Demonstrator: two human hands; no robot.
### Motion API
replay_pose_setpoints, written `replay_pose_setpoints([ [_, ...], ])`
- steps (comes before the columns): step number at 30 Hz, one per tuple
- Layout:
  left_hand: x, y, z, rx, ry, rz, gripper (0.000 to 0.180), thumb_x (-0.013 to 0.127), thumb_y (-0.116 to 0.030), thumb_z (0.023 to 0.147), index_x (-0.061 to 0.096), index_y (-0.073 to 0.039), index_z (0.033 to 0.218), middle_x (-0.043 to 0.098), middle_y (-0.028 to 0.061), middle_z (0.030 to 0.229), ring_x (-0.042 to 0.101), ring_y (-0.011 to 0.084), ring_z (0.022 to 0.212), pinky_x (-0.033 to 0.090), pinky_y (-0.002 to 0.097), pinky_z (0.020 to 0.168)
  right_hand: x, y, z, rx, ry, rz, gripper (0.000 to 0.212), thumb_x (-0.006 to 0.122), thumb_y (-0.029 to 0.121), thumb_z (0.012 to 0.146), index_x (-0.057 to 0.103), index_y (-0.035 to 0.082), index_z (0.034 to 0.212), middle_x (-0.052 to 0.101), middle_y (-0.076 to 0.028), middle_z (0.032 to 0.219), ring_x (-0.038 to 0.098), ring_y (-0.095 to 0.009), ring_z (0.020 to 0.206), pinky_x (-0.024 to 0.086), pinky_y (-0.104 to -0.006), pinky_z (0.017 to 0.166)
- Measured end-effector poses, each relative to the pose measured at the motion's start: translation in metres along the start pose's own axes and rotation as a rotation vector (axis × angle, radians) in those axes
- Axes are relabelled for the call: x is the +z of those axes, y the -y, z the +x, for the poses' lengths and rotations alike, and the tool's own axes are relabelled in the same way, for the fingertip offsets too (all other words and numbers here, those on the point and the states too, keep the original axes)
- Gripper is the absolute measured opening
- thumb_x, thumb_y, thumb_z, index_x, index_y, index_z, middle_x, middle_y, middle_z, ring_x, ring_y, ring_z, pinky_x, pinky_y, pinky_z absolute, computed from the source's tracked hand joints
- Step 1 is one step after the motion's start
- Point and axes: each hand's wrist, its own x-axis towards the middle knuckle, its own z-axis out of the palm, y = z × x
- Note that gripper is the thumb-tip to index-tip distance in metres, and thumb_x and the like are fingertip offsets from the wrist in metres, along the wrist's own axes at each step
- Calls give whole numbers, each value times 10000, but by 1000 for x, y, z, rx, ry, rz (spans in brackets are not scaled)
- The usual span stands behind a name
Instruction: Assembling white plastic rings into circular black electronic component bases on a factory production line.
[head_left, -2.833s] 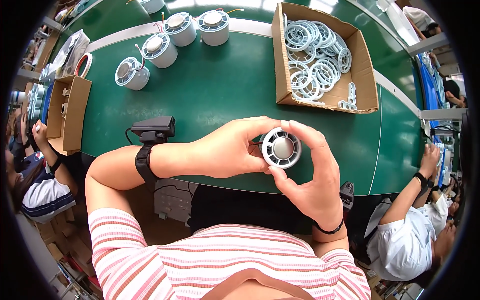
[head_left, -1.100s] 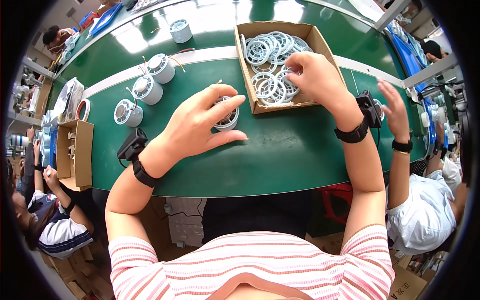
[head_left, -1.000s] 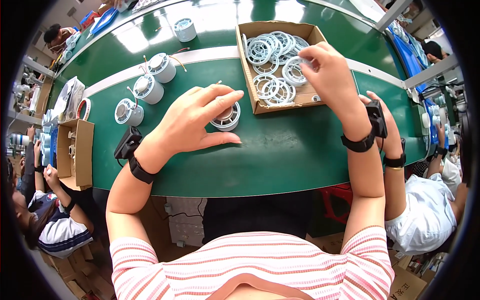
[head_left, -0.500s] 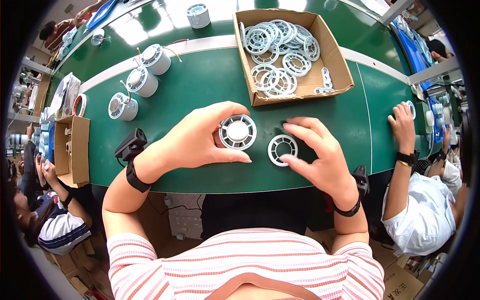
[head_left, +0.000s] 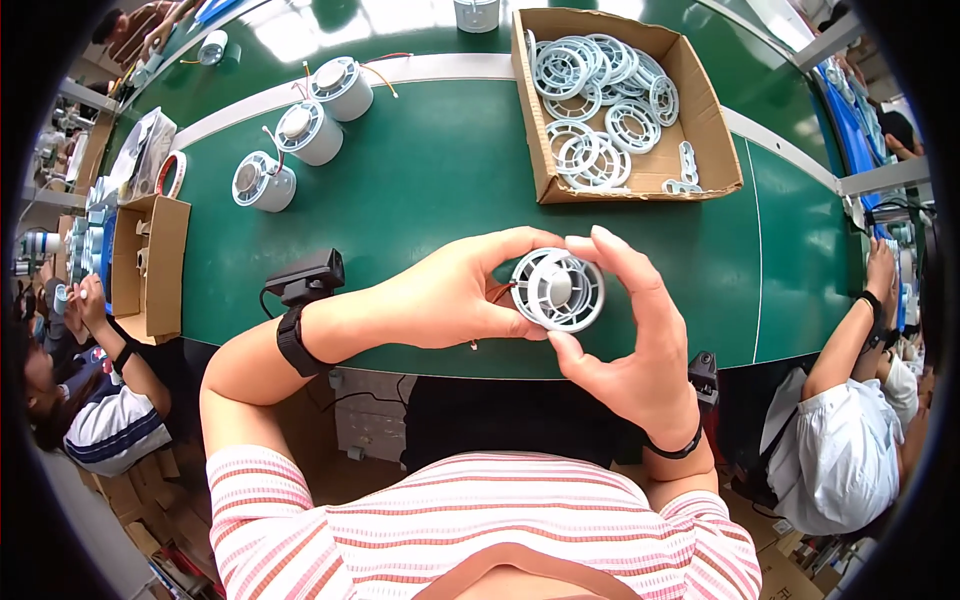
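Note:
My left hand [head_left: 465, 290] grips a white round motor unit [head_left: 553, 284] with a pale hub and ribbed top; dark reddish wires come out beside its fingers. In my right hand [head_left: 640, 350], thumb and fingers curve around a white spoked ring [head_left: 598, 308]. The ring overlaps the top of the motor unit, set a little to the right. Whether the ring touches the unit or hovers just above it, I cannot tell. Both are held above the green table, near its front edge.
An open cardboard box [head_left: 729, 190] holds many white rings and small link-shaped pieces. Several white motor units [head_left: 310, 133] with wires stand at the back left. A smaller cardboard box [head_left: 165, 270] sits at the left edge. Other people work on both sides.
My right hand has picked up the ring from the table and brought it left over the motor unit. My left hand has moved right with the unit. The view has shifted slightly.

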Motion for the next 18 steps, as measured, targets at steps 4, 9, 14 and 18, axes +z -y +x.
replay_pose_setpoints([
  [4, 1, 2, 0, 67, -3, -44, 675, 779, 0, 876, 492, -84, 1482, 601, 59, 1337, 648, 141, 1137, 582, 301, 933, 4, 4, 8, -9, 68, -86, 796, 792, -57, 704, 504, 17, 1442, 664, -143, 1297, 660, -274, 1191, 514, -376, 1045],
  [9, -3, -2, 0, 30, 45, 11, 673, 774, 42, 885, 474, -44, 1481, 566, 32, 1376, 598, 130, 1207, 560, 316, 1018, -6, 2, 15, 10, 174, -42, 787, 790, -59, 691, 524, 28, 1427, 666, -135, 1300, 656, -281, 1198, 513, -378, 1042],
  [14, -5, -3, 1, -5, 76, 30, 673, 786, 46, 872, 488, -36, 1469, 594, 41, 1331, 609, 136, 1192, 568, 319, 1004, -14, 0, 20, 47, 270, -26, 746, 796, -38, 682, 566, 52, 1386, 673, -111, 1306, 651, -299, 1200, 501, -395, 1059],
  [18, -17, -18, 1, -158, 188, -85, 669, 811, -41, 875, 501, -33, 1468, 615, 67, 1312, 642, 144, 1158, 584, 297, 958, -19, -4, 21, 40, 303, -60, 709, 809, 3, 692, 587, 69, 1362, 679, -81, 1310, 650, -290, 1201, 468, -460, 1094],
])
